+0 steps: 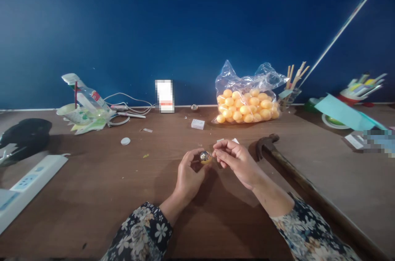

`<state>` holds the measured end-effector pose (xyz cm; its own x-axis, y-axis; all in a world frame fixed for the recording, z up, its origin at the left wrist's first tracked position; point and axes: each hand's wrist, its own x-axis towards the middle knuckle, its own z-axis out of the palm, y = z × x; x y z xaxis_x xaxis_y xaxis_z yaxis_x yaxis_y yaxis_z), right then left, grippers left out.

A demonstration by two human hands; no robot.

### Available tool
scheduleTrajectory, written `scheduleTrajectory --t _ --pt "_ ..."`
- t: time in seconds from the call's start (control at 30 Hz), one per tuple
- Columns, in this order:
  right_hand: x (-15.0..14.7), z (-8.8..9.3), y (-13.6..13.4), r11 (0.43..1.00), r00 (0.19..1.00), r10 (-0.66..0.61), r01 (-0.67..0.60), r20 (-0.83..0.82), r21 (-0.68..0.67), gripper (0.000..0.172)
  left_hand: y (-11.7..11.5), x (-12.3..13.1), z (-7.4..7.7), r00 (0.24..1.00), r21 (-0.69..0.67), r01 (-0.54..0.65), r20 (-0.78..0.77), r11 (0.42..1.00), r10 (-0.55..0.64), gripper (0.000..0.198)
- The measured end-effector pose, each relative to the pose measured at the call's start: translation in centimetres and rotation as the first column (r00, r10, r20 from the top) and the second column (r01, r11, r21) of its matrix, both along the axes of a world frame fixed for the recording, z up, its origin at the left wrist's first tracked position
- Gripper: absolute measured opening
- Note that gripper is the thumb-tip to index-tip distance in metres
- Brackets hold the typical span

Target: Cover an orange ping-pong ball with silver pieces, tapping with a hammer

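My left hand (189,173) is closed round a small yellow shell with a shiny silver ball (205,156) sitting in it, held just above the wooden table (92,195). My right hand (237,162) is right beside it, fingers curled and pinched toward the ball; what it holds, if anything, is hidden. A clear plastic bag of yellow balls (248,106) lies behind the hands against the blue wall. A hammer (296,174) with a long wooden handle lies to the right of my right hand.
A white power strip (27,182) lies at the left edge beside a dark object (26,135). A tipped plastic bottle (88,97), paper cup and cables crowd the back left. A small white box (198,124), a white cap (125,141), and containers of sticks and pens stand at the back right.
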<state>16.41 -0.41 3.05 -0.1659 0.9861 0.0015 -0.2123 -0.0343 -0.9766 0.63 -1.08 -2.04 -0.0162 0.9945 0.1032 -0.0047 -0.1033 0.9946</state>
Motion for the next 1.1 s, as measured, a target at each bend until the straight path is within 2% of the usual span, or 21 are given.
scheduleTrajectory --t 0.23,0.37,0.5,0.7,1.1 --pt "-0.3 -0.6 -1.3 0.996 0.98 -0.077 0.068 0.184 0.054 0.019 -0.2 0.2 0.2 1.0 -0.002 -0.01 0.021 1.0 0.01 0.04" --pt "-0.6 -0.9 -1.8 0.991 0.973 -0.131 0.122 0.189 0.059 0.018 -0.3 0.3 1.0 0.995 -0.015 -0.02 0.1 1.0 0.022 0.042" --pt "-0.9 -0.9 -1.9 0.991 0.989 -0.127 0.129 0.069 -0.023 0.017 -0.4 0.5 1.5 0.99 -0.045 0.006 0.14 0.999 0.0 0.045" --pt "-1.2 -0.9 -1.8 0.979 0.98 -0.104 0.07 -0.171 -0.193 0.024 -0.6 0.6 1.4 0.994 -0.033 0.017 0.112 0.999 -0.013 0.044" --pt "-1.5 -1.3 -1.8 0.974 0.963 -0.096 0.039 -0.25 -0.225 0.019 -0.6 0.3 1.1 1.0 0.076 -0.001 -0.011 0.997 0.002 0.042"
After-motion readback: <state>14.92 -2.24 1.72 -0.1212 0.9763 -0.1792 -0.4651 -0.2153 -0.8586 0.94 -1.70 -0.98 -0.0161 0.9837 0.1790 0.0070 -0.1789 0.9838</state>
